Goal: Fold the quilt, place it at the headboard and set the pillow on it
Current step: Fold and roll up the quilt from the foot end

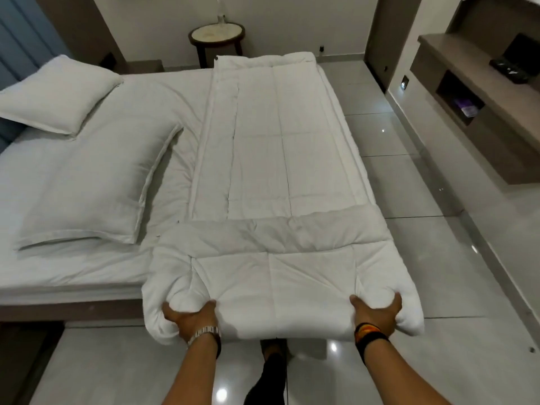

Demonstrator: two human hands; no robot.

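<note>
A white quilt (274,147) lies folded into a long strip along the right side of the bed (73,276). Its near end is lifted and doubled back over the bed's near edge. My left hand (191,318) grips the left corner of that raised end. My right hand (377,314) grips the right corner. Two white pillows rest on the left part of the bed: a large one (96,182) in the middle and a smaller one (58,95) against the blue headboard (20,51) at far left.
A round side table (216,36) stands beyond the bed by the far wall. A wall unit with shelves (479,92) runs along the right. Glossy tiled floor (423,258) lies between bed and unit. My foot (271,372) shows below the quilt.
</note>
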